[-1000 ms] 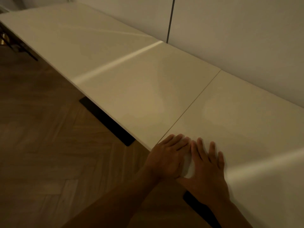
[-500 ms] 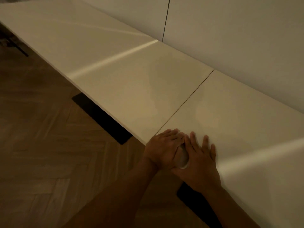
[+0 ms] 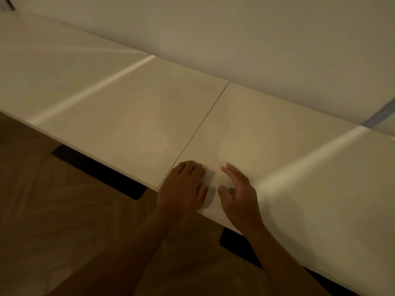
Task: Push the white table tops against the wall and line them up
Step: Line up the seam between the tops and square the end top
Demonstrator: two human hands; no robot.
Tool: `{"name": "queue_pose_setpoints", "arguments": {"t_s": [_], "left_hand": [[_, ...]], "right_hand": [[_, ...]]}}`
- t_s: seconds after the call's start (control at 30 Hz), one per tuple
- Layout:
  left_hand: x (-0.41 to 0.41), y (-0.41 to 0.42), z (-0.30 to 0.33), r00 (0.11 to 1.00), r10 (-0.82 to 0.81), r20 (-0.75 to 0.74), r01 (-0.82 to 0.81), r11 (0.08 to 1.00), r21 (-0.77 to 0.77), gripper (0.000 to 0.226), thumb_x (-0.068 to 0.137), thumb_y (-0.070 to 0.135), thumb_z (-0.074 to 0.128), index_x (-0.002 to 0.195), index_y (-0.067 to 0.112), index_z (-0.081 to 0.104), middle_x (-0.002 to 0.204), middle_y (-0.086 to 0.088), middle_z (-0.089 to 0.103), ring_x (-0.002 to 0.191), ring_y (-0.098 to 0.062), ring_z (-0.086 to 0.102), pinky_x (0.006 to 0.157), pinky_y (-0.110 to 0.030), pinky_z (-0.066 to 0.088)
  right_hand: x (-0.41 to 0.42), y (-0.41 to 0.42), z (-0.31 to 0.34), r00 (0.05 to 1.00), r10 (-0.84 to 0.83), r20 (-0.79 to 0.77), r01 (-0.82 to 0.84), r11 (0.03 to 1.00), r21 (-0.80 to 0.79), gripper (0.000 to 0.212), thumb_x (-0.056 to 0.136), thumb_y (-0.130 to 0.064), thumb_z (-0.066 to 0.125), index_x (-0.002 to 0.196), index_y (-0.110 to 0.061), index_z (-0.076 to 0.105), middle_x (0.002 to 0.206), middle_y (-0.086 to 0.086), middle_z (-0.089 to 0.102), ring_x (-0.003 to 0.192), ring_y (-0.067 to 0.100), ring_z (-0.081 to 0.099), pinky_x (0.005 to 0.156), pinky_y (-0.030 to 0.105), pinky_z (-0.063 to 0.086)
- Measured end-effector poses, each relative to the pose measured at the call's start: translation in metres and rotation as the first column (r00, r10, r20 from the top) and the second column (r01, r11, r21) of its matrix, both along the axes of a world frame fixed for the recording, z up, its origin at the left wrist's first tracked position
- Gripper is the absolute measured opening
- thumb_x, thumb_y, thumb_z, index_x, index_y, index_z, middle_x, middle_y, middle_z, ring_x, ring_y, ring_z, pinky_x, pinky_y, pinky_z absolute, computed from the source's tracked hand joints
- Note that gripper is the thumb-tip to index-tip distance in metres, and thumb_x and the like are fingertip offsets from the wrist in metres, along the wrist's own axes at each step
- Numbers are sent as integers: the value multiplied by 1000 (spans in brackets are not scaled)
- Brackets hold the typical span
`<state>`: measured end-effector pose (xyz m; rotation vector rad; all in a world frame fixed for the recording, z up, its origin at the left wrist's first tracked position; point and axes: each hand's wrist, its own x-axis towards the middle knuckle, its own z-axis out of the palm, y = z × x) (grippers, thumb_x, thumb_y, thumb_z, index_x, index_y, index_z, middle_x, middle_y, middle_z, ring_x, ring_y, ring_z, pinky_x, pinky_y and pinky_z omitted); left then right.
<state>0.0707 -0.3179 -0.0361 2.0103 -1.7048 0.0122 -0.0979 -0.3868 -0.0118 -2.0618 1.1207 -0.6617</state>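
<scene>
Table tops: two white table tops meet at a thin seam [image 3: 201, 129]; the left table top [image 3: 119, 116] and the right table top [image 3: 299, 159] both run with their far edges along the wall [image 3: 256, 43].
Alignment: the front edges look nearly flush at the seam; whether a small step remains cannot be told.
Left hand: the left hand [image 3: 183, 186] lies palm down, fingers loosely spread, on the front edge of the right table top just beside the seam, gripping nothing.
Right hand: the right hand [image 3: 239, 193] rests near it on the same front edge, fingers partly lifted and apart, holding nothing.
Handling: the tops look stiff, flat and smooth, probably heavy on their dark bases [image 3: 98, 169]; glossy faces may let palms slip, so pressing on the front edge or curling fingers under it should steer better.
Floor: wooden floor [image 3: 64, 221], so the bases may slide or scrape.
Containers: none in view; nothing lies on the table tops.
</scene>
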Motion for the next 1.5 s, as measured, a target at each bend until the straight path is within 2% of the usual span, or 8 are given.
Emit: {"name": "queue_pose_setpoints", "arguments": {"t_s": [0.07, 0.2, 0.37, 0.6, 0.77, 1.0, 1.2, 1.5], "left_hand": [[-4, -3, 0, 998, 1, 55, -4, 998, 55, 46, 91, 38, 41, 122, 11, 61, 123, -8, 58, 115, -27, 53, 97, -41, 47], [-35, -12, 9, 995, -63, 75, 54, 991, 119, 43, 91, 37, 49, 128, 18, 59, 134, -8, 54, 124, -30, 48, 103, -46, 42], [-112, -41, 31, 978, -208, -22, 209, 973, 102, 35, 93, 36, 52, 122, 22, 66, 127, -3, 59, 114, -25, 55, 92, -40, 47], [-254, -79, 81, 891, -452, -31, 453, 883, 121, 49, 99, 46, 32, 122, 22, 68, 120, -2, 64, 103, -25, 61, 84, -40, 51], [-358, -108, 110, 821, -569, -40, 568, 808, 158, 42, 104, 43, 35, 122, 26, 69, 125, 2, 64, 105, -24, 61, 83, -39, 50], [-496, -155, 158, 723, -691, -8, 677, 706, 208, 39, 105, 45, 42, 131, 28, 64, 135, 3, 61, 118, -24, 58, 91, -40, 47], [-598, -184, 199, 626, -780, 5, 754, 606, 255, 47, 106, 49, 34, 147, 32, 48, 153, 5, 46, 134, -20, 47, 103, -36, 42], [-720, -268, 218, 455, -891, 6, 860, 441, 257, 47, 105, 49, 37, 148, 32, 48, 154, 3, 45, 137, -20, 45, 106, -38, 43]], "right_hand": [[-6, 6, -3, 987, -159, -24, 158, 986, -46, 44, 91, -20, 60, 135, -20, 59, 141, -5, 51, 130, 6, 43, 103, 10, 33], [-40, 5, -8, 913, -386, -134, 341, 901, -270, 33, 85, -13, 64, 118, -18, 66, 118, 2, 62, 112, 23, 51, 92, 38, 46], [-112, 2, 9, 842, -532, -88, 507, 837, -206, 19, 90, -17, 64, 108, -22, 67, 99, -2, 66, 93, 19, 58, 83, 43, 52], [-235, -9, 34, 759, -641, -114, 627, 767, -140, 18, 98, -34, 52, 100, -25, 68, 93, -9, 70, 79, 6, 61, 75, 28, 52], [-330, -22, 62, 678, -730, -88, 722, 684, -103, 19, 101, -30, 49, 101, -25, 68, 94, -11, 69, 80, 5, 61, 73, 22, 47], [-488, -38, 107, 544, -826, -146, 820, 561, -116, 19, 98, -39, 49, 101, -29, 65, 94, -12, 67, 81, 8, 62, 79, 37, 54], [-611, -42, 143, 445, -870, -212, 885, 464, -47, 32, 100, -45, 46, 124, -28, 58, 115, -7, 66, 102, 13, 61, 90, 38, 52], [-725, -99, 155, 189, -962, -196, 980, 197, -21, 32, 101, -42, 45, 125, -25, 58, 118, -3, 65, 107, 17, 61, 92, 37, 49]]}}
